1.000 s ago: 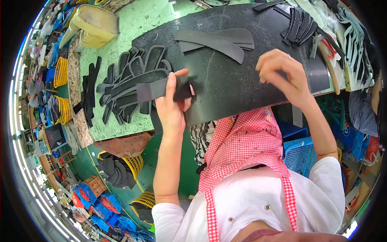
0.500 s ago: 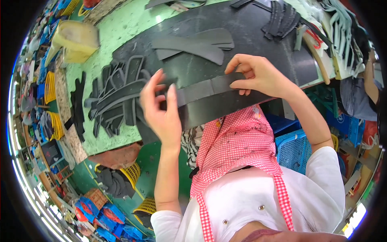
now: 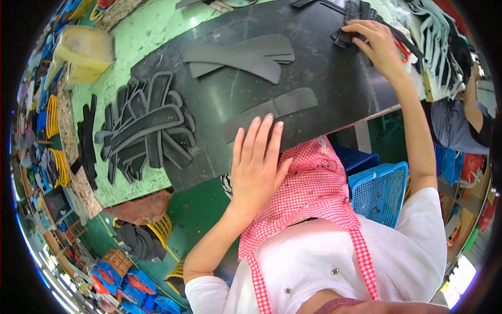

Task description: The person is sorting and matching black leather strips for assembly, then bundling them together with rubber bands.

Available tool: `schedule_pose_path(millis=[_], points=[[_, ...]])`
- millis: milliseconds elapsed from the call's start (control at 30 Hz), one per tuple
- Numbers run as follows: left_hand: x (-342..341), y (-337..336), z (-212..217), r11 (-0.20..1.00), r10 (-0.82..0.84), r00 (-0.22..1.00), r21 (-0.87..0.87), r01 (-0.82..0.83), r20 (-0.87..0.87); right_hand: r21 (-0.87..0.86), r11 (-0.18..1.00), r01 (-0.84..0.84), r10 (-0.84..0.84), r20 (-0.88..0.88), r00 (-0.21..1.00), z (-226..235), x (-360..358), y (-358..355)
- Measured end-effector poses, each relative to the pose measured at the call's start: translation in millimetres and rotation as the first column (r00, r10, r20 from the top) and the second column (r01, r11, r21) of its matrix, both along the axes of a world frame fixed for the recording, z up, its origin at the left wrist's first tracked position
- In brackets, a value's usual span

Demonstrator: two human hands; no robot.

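A flat dark grey strip (image 3: 295,102) with a seam across its middle lies on the black board (image 3: 219,157) in front of me. My left hand (image 3: 258,165) rests flat with fingers outstretched, their tips touching the strip's near edge. At the far right, my right hand (image 3: 379,44) reaches onto a bundle of black strips (image 3: 361,10). Its thumb and fingers are apart over the bundle; no strip is lifted. Beyond the seamed strip lie several flat grey curved pieces (image 3: 235,55), crossed over each other.
On the left sits a heap of dark curved strips (image 3: 149,125), with longer black strips (image 3: 89,141) beside it. A yellowish plastic container (image 3: 91,52) stands at the far left. Below the table edge is a blue basket (image 3: 379,191). Another person's arm (image 3: 473,99) shows at far right.
Both hands have let go of the seamed strip, which now lies on the board. My right hand has moved far right to the black bundle; my left has flattened by the strip.
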State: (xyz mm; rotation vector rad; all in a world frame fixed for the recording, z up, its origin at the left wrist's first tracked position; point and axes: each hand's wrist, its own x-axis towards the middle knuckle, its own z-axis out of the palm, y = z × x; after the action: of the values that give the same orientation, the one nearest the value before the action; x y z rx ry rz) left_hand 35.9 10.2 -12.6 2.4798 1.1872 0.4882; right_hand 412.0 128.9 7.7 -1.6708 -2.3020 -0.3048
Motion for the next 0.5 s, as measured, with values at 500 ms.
schedule_pose_path(millis=[500], points=[[-30.1,-26.6,2.3,0.986,0.157,0.988,-0.055,-0.157,-0.001,-0.489,0.679,-0.547,-0.079,-0.79,0.608,49.4,-192.7,-36.7]])
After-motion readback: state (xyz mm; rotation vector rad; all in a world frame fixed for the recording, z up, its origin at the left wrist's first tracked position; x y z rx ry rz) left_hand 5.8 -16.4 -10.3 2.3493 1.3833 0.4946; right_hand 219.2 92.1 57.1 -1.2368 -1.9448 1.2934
